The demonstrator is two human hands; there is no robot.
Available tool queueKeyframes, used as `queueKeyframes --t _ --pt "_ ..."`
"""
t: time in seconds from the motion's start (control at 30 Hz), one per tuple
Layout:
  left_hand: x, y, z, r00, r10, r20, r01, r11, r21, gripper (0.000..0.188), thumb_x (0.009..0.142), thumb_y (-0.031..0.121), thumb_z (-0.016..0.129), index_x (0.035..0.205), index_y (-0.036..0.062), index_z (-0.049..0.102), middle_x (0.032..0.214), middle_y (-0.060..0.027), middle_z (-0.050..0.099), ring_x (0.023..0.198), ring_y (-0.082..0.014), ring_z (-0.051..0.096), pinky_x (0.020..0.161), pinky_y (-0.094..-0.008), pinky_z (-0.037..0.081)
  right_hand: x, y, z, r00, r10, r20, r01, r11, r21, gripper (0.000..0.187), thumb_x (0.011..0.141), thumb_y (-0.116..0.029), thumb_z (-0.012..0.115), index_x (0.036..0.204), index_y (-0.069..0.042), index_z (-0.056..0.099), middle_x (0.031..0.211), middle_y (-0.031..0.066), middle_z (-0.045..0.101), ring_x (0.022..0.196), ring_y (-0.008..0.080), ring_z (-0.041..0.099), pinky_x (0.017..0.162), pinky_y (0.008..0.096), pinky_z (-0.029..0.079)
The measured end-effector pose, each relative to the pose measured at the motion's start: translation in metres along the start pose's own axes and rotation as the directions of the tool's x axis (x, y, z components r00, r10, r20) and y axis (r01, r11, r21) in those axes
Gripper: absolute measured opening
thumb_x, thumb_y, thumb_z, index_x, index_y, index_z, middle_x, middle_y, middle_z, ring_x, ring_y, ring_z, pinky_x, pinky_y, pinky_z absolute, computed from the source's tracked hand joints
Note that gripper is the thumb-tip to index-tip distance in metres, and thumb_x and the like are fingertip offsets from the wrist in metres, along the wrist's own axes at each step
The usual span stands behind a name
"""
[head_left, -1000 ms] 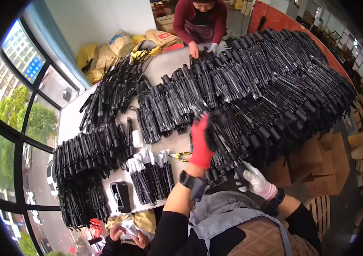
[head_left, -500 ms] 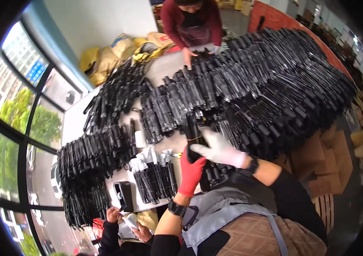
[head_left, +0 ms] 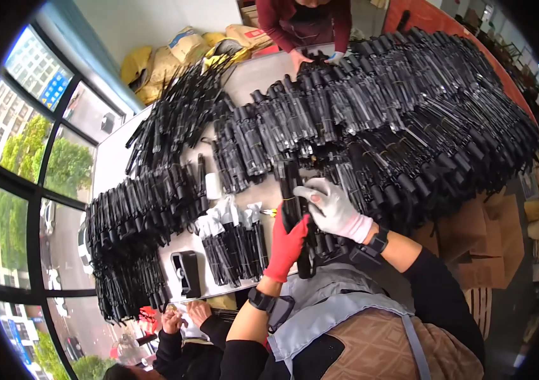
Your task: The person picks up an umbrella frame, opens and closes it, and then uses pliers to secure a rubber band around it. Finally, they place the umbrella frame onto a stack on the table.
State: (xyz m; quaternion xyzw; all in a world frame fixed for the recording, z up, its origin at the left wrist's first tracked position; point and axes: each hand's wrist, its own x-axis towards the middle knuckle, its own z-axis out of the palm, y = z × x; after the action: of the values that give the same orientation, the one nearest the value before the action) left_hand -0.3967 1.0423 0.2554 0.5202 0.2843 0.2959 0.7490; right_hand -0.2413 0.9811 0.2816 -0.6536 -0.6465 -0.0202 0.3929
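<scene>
While the left hand, red-gloved, is wrapping its fingers firmly around the lower part of a bundle of folded black umbrella frames, the right hand, white-gloved, is bringing its bent fingers close together at the bundle's right side, beside a thin tan band. Cannot tell whether that hand is pinching the band.

Bundle is pointing toward the far edge of the pale table, inward of the near edge, just in front of the main heap of umbrella frames. Heap is spreading to the right edge. Second pile of umbrella frames is lining the left edge and overhanging the near left corner.

Yellow-handled pliers are lying left of the red glove, partly hidden. White-topped bundles of thin black rods and a black holder are sitting near the near edge.

Co-worker is reaching in over the far edge; another person's hands are showing below the near left corner.
</scene>
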Motion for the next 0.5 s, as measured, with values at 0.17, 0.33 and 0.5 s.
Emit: queueKeyframes --t 0.17,0.33,0.5 --pt "0.004 -0.012 -0.016 0.991 0.136 -0.010 -0.130 0.969 0.210 0.037 0.089 0.005 0.062 0.124 0.0013 0.051 0.096 -0.0001 0.062 0.082 -0.0082 0.057 0.071 -0.0241 0.048 0.001 -0.021 0.013 1.000 0.011 -0.005 -0.012 0.998 -0.056 0.031 0.080 -0.014 0.063 0.110 -0.005 0.058 0.107 0.0130 0.056 0.098 0.0303 0.059 0.084 0.0423 0.049" --pt "-0.016 -0.038 -0.049 0.995 0.071 -0.075 -0.025 0.870 0.493 0.055 0.082 0.016 0.071 0.130 0.0024 0.048 0.092 -0.0073 0.064 0.081 -0.0197 0.063 0.074 -0.0330 0.050 -0.010 -0.028 0.042 0.974 0.090 0.209 -0.060 0.988 -0.145 0.014 0.082 -0.016 0.060 0.086 -0.003 0.061 0.093 0.0117 0.060 0.087 0.0266 0.061 0.076 0.0391 0.049" --pt "-0.039 -0.049 -0.077 0.988 0.136 -0.076 -0.020 0.596 0.803 0.062 0.077 0.019 0.074 0.131 0.0028 0.047 0.095 -0.0148 0.066 0.085 -0.0278 0.066 0.074 -0.0347 0.051 -0.050 -0.039 0.058 0.750 0.465 0.472 -0.658 0.447 0.606 0.017 0.083 -0.018 0.060 0.082 0.000 0.060 0.075 0.0100 0.059 0.071 0.0204 0.058 0.068 0.0345 0.046"
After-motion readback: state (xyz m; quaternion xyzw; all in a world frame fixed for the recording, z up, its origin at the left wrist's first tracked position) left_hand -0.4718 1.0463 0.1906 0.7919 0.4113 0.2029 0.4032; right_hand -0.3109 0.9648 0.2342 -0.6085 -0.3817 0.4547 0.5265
